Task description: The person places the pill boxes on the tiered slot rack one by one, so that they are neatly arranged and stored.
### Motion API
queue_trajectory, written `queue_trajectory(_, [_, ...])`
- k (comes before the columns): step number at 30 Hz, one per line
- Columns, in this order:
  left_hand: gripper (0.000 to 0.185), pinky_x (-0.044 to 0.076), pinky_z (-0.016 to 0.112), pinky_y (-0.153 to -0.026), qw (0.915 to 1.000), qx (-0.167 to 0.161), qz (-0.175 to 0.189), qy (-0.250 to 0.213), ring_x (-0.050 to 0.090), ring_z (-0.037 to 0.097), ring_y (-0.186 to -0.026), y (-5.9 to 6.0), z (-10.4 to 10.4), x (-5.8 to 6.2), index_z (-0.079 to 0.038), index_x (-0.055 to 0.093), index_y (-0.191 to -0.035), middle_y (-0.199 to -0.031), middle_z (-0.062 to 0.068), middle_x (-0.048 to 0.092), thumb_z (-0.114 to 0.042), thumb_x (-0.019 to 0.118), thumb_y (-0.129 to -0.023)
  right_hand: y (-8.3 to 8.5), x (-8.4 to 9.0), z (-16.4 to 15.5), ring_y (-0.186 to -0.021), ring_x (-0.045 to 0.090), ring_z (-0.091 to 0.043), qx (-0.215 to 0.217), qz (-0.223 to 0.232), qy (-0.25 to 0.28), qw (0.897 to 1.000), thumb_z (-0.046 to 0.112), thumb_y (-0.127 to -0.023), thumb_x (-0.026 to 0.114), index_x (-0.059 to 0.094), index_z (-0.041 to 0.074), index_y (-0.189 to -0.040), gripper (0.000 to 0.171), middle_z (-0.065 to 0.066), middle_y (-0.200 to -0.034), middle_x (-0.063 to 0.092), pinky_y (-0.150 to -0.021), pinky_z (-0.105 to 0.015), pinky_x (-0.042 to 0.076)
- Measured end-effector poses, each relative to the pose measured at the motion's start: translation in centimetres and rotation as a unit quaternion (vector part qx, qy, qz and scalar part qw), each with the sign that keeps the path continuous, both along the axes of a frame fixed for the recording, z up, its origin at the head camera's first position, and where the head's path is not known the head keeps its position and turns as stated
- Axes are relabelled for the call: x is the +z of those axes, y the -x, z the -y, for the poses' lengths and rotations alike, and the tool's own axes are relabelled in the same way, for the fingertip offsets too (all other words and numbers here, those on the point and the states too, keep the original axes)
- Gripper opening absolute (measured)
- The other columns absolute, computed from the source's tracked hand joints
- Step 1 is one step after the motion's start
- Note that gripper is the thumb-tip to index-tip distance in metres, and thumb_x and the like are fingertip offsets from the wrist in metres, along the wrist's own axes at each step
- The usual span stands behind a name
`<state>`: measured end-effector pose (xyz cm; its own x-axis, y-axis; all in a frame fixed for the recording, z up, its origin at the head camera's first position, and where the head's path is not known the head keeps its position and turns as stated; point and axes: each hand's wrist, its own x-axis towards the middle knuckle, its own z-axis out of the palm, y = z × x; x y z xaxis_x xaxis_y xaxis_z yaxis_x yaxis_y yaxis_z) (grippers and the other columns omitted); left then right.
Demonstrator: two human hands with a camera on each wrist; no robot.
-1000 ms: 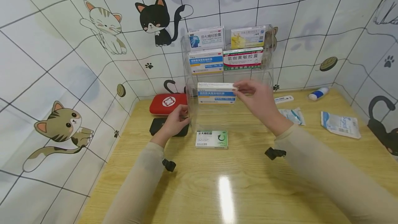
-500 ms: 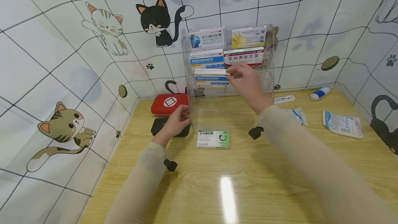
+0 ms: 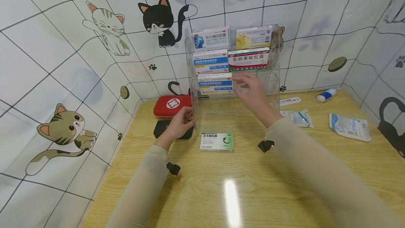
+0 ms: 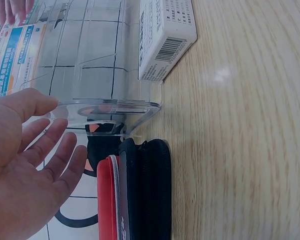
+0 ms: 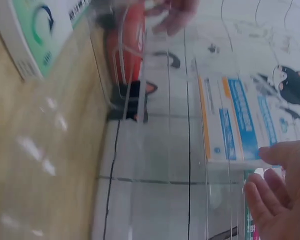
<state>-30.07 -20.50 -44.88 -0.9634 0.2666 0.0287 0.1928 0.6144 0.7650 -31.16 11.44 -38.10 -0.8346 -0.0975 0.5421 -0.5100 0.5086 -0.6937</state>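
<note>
Landmark: the clear acrylic rack (image 3: 274, 80) at the back of the wooden table (image 3: 240, 192).

Nearest me, just in front of the rack's open base, a green-and-white medicine box (image 3: 216, 141) lies flat on the table, untouched.

My left hand (image 3: 178, 125) sits at the rack's front-left corner. In the left wrist view the fingers (image 4: 49, 150) are straight and slightly spread, the thumb lying along the rack's curved lower edge; nothing gripped.

Just left of the rack: a black pouch (image 3: 161, 129) under my left hand, and behind it a red first-aid case (image 3: 171, 105).

My right hand (image 3: 253, 90) is at the rack's lowest shelf, fingers loose and extended, holding nothing. Its fingertips are just right of the blue-and-white medicine box (image 3: 215, 83), which stands on that shelf, left side. In the right wrist view a fingertip sits at the box's end; contact or a small gap, cannot tell.

Above it in the rack: a matching blue-and-white box (image 3: 210, 62) beside a red-and-green box (image 3: 248, 59); top shelf, a white-and-blue box (image 3: 211, 39) and a yellow box (image 3: 254, 37).

Right of the rack, on the table: a thermometer (image 3: 289, 101), two sealed packets (image 3: 349, 126), a small white bottle (image 3: 326, 94).
</note>
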Motion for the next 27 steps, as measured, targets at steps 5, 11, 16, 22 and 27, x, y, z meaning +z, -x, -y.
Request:
queue_trajectory(5, [0.049,0.053,0.047,-0.107,1.0000,0.001,0.000,0.000,0.059,0.029,-0.120,-0.1,-0.2,0.0,-0.014,0.049,-0.142,-0.130,0.009,0.062,-0.012,0.070,-0.097,-3.6,-2.7,-0.4,-0.102,0.072,-0.027,0.015,0.041,0.003,0.999,0.006,-0.092,0.076,0.074,0.006,-0.118,0.026,-0.011,-0.123,0.070,-0.090,-0.042,0.062])
queue_trajectory(11, [0.049,0.053,0.047,-0.107,1.0000,0.004,0.000,0.002,0.059,0.028,-0.120,0.1,-0.1,-0.1,-0.016,0.050,-0.141,-0.130,0.008,0.062,-0.013,0.071,-0.097,-6.9,-7.1,0.2,-0.100,0.073,-0.028,0.057,0.152,-0.042,0.986,0.010,-0.092,0.077,0.074,0.008,-0.118,0.026,-0.011,-0.121,0.072,-0.088,-0.040,0.063])
queue_trajectory(16, [0.049,0.053,0.047,-0.108,1.0000,0.000,0.001,-0.002,0.059,0.029,-0.121,0.0,0.0,-0.1,-0.014,0.049,-0.141,-0.132,0.009,0.061,-0.013,0.070,-0.097,-8.8,-9.4,1.0,-0.105,0.072,-0.029,0.100,0.219,-0.073,0.968,0.009,-0.090,0.078,0.074,0.005,-0.118,0.028,-0.013,-0.125,0.070,-0.090,-0.040,0.062])
queue_trajectory(22, [0.047,0.052,0.048,-0.108,1.0000,0.000,-0.001,-0.006,0.059,0.034,-0.123,0.0,0.1,-0.1,-0.016,0.050,-0.139,-0.130,0.009,0.062,-0.011,0.070,-0.097,-9.4,-10.7,1.5,-0.103,0.071,-0.026,0.078,0.206,-0.111,0.969,0.011,-0.089,0.081,0.074,0.006,-0.114,0.027,-0.013,-0.126,0.066,-0.088,-0.038,0.062])
queue_trajectory(27, [0.048,0.052,0.049,-0.107,1.0000,-0.001,-0.003,-0.004,0.058,0.035,-0.124,0.1,0.1,-0.1,-0.017,0.050,-0.140,-0.130,0.009,0.061,-0.011,0.071,-0.097,-9.7,-11.0,1.7,-0.101,0.070,-0.024,0.054,0.204,-0.124,0.970,0.013,-0.086,0.084,0.074,0.006,-0.116,0.032,-0.014,-0.130,0.064,-0.088,-0.039,0.061])
